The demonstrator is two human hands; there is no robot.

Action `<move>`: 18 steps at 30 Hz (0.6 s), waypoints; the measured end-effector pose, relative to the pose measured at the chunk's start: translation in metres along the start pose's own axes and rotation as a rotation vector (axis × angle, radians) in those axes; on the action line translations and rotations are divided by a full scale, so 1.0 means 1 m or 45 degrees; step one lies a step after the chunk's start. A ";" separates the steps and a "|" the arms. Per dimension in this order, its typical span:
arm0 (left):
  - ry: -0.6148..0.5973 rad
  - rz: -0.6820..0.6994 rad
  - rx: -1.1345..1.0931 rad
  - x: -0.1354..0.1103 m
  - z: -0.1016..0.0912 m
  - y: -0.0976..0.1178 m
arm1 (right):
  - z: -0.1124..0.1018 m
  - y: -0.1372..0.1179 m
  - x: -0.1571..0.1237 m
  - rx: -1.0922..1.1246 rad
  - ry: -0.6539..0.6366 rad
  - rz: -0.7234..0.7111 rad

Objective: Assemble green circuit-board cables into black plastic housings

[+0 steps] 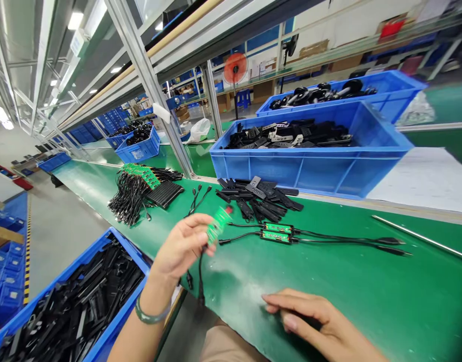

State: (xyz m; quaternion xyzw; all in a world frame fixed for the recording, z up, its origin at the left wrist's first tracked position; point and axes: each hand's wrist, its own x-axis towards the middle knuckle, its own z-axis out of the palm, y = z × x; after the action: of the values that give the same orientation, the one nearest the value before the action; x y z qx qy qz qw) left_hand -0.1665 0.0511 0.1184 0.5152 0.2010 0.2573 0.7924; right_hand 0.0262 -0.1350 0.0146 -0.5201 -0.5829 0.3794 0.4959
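Note:
My left hand (183,246) is raised over the green table (366,286), its fingers pinched on a small green circuit board (217,226) whose black cables hang down past the table's edge. My right hand (317,322) rests low on the table near the front edge, fingers curled over a dark part that I cannot make out. Beyond the held board lie two more green boards (278,232) with long black cables running right. A loose heap of black plastic housings (259,198) sits behind them.
A blue bin (309,166) of black parts stands at the back, another blue bin (385,88) behind it. A bundle of cabled boards (138,193) lies at the left. A blue crate (102,347) of black parts sits below the table's edge. A metal rod (423,237) lies right.

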 end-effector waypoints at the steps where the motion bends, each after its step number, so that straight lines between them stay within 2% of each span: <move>1: -0.140 -0.108 0.066 -0.001 0.009 -0.007 | 0.001 0.003 -0.003 0.092 0.005 -0.023; 3: -0.421 -0.274 0.348 0.007 0.021 -0.019 | 0.001 0.012 -0.011 0.299 0.084 -0.017; 4: -0.503 -0.267 0.592 0.016 0.023 -0.025 | 0.000 0.017 -0.013 0.390 0.149 0.015; 5: -0.514 -0.186 0.907 0.028 0.022 -0.031 | -0.001 0.021 -0.016 0.459 0.216 0.059; 6: -0.457 -0.052 1.243 0.043 0.019 -0.037 | -0.002 0.025 -0.017 0.506 0.274 0.110; 8: -0.177 0.241 1.825 0.078 0.008 -0.049 | -0.005 0.027 -0.017 0.592 0.352 0.187; 9: -0.104 0.277 1.895 0.097 0.001 -0.056 | -0.006 0.026 -0.016 0.648 0.379 0.211; 11: -0.061 0.320 1.943 0.129 -0.011 -0.067 | -0.009 0.019 -0.014 0.757 0.437 0.250; 13: -0.046 0.333 1.930 0.150 -0.019 -0.074 | -0.012 0.010 -0.013 0.820 0.470 0.243; 15: 0.006 0.346 1.910 0.159 -0.021 -0.075 | -0.013 0.001 -0.014 0.825 0.444 0.204; 18: 0.125 0.377 1.836 0.149 -0.017 -0.070 | -0.014 -0.003 -0.013 0.693 0.372 0.192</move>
State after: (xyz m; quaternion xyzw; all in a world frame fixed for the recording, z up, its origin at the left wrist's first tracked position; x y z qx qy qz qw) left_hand -0.0456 0.1310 0.0396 0.9178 0.2839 0.1884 0.2041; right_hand 0.0388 -0.1496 0.0177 -0.4589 -0.3422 0.4783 0.6660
